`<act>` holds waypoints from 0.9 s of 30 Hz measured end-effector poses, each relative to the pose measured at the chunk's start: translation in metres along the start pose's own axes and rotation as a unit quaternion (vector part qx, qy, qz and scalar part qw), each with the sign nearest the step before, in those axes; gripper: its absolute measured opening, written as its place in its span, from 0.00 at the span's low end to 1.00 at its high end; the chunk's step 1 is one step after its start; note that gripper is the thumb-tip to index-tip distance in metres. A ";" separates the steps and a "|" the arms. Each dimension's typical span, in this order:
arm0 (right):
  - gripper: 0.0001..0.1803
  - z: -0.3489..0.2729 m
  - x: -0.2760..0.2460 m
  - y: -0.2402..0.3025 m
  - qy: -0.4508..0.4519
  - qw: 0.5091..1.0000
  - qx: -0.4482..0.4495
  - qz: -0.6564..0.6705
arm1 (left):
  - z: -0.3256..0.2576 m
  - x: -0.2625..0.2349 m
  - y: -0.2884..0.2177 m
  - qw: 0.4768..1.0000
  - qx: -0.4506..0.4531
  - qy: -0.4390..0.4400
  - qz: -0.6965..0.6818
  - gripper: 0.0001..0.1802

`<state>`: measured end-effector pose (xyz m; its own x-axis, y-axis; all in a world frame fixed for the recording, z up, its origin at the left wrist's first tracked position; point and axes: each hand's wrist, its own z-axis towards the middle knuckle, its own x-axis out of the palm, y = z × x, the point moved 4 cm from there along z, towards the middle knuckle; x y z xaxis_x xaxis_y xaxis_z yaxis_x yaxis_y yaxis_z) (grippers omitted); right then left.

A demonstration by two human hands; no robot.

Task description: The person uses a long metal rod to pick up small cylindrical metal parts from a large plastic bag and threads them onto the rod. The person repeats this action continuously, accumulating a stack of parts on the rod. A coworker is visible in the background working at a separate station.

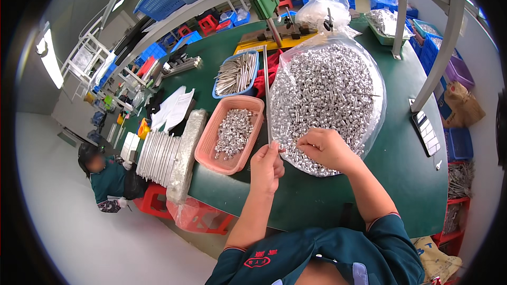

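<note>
My left hand (266, 170) is closed around the near end of a long thin metal rod (266, 92), which points away from me. A small shiny metal piece (281, 148) shows beside its fingertips. To its right, my right hand (328, 149) hovers at the near edge of a large heap of small silver metal sleeves (332, 89). Its thumb and fingers are pinched together; what is between them is too small to make out. The heap lies in a clear plastic bag (381, 111). Left of the rod, a pink basket (206, 150) holds more small metal pieces.
Beyond the pink basket stands a blue basket (216, 85) of metal rods. A green press (265, 4) rises at the back. Bundled bars (157, 153) lie left, a phone (425, 133) right. A grey shelf frame (441, 55) crosses overhead. A co-worker (113, 177) sits far left.
</note>
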<state>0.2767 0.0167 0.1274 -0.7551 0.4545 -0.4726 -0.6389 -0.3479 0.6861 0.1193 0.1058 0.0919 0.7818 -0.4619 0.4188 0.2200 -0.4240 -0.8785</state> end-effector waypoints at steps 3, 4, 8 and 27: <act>0.10 -0.003 -0.003 -0.001 0.146 0.988 0.045 0.024 | -0.001 -0.002 -0.002 1.000 0.006 0.021 -0.019 0.16; 0.10 -0.005 0.000 -0.002 0.203 0.976 0.069 0.029 | -0.002 -0.002 -0.002 0.999 0.006 0.025 -0.022 0.16; 0.12 -0.004 0.004 0.002 0.152 0.983 0.101 0.029 | -0.005 -0.004 -0.001 0.999 -0.005 0.043 -0.028 0.15; 0.09 -0.007 -0.022 -0.066 -0.172 0.761 0.318 0.539 | -0.051 -0.067 0.052 0.985 -0.038 0.027 0.164 0.17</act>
<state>0.3342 0.0243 0.0885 -0.6366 0.4123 0.6518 0.6077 -0.2522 0.7530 0.0485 0.0747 0.0305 0.7713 -0.6233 0.1289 -0.0851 -0.3017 -0.9496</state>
